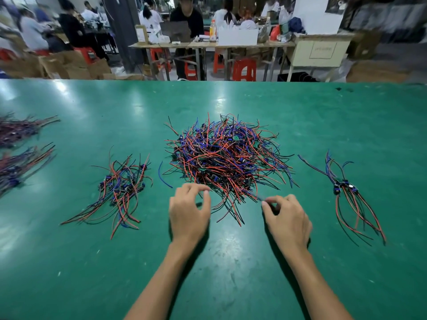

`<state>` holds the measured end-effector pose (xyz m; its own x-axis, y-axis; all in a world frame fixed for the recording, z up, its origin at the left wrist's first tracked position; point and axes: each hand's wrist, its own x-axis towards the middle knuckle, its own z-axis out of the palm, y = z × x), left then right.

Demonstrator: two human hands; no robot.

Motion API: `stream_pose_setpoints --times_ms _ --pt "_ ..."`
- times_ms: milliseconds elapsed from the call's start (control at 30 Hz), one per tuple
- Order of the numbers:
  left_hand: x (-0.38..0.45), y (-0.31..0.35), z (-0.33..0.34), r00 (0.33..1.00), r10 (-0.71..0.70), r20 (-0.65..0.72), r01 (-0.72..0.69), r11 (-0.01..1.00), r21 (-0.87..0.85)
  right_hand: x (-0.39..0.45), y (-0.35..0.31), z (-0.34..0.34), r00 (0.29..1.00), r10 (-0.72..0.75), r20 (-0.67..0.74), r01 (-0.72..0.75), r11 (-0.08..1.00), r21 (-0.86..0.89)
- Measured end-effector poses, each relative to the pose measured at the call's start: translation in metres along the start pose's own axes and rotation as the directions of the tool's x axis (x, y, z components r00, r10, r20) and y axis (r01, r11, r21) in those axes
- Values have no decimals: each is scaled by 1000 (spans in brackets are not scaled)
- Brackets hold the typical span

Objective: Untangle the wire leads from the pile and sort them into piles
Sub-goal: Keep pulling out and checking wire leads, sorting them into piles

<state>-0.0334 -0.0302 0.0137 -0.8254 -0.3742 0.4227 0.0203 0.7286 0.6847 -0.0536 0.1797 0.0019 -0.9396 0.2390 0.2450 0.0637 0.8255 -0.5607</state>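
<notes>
A big tangled pile of red, blue and black wire leads [227, 155] lies in the middle of the green table [231, 262]. A smaller sorted pile [120, 188] sits to its left, and a thin bundle [349, 195] lies to its right. My left hand [188, 212] hovers at the pile's near left edge, its fingers curled and nothing visibly held. My right hand [286, 219] pinches a blurred blue lead [255, 196] at the pile's near edge, between thumb and fingertips.
Two more bundles of leads [20, 144] lie at the far left edge of the table. Beyond the table's far edge stand other work tables, red stools [244, 70], cardboard boxes and seated people.
</notes>
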Motion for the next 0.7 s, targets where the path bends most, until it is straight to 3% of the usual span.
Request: stream_pose_setpoints --times_ms 67,167,267,400,533,700 --pt "-17 17 14 998 -39 -57 34 996 -89 -3 5 1 998 -47 -31 49 997 57" --pt "-30 22 21 991 86 -100 -96 991 -96 -9 15 0 988 -116 -103 134 972 190" --pt "-35 18 19 959 281 -36 -282 959 -20 -14 21 -5 959 -191 -210 250 917 310" --pt "-37 23 22 907 404 119 -409 912 23 -27 19 -11 922 -298 -245 379 821 426" --pt "-38 21 22 880 441 175 -452 891 28 -46 22 -17 880 -361 -309 470 760 449" --pt "-41 21 19 850 479 218 -489 872 -9 -81 26 -17 761 -536 -367 645 685 338"
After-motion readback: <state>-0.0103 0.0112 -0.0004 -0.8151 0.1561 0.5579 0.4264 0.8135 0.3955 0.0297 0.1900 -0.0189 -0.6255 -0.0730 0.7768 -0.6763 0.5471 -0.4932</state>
